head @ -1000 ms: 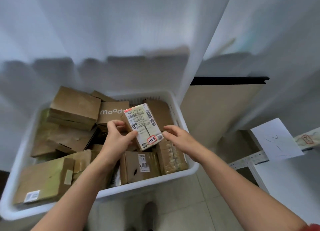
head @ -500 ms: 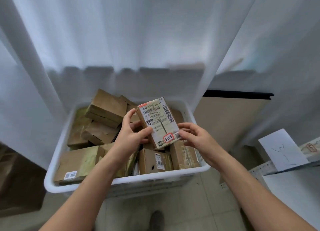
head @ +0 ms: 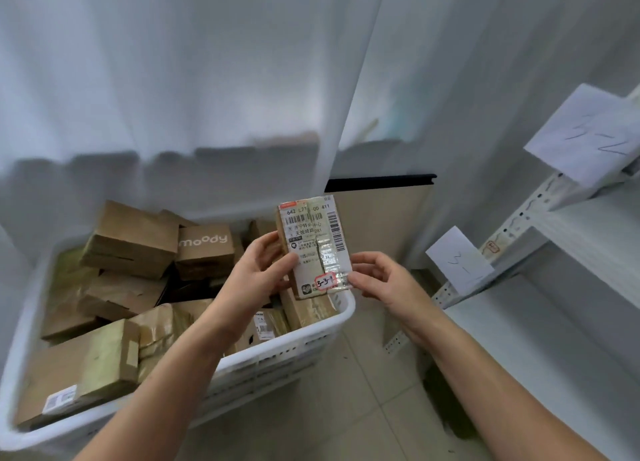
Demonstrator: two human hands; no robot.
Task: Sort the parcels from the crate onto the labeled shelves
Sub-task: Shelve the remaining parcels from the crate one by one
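A small brown parcel [head: 313, 244] with a white shipping label and a red-edged sticker marked 3-3 is held upright above the right end of the white crate [head: 308, 332]. My left hand [head: 256, 273] grips its left side, thumb on the label. My right hand [head: 381, 280] pinches its lower right corner with the fingertips. The crate holds several brown cardboard parcels, among them one printed "moody" [head: 204, 249]. White shelves [head: 571, 239] stand at the right with paper labels: one reading 3-1 [head: 459, 260] and one reading 3-2 [head: 588, 135].
A white curtain [head: 207, 80] hangs behind the crate. A beige panel with a black top edge [head: 381, 180] stands between the crate and the shelves. Tiled floor [head: 346, 408] shows below my arms.
The parcel has risen out of the crate and shifted right, toward the shelves. My view has swung right, so more of the shelving and the 3-2 label came into sight.
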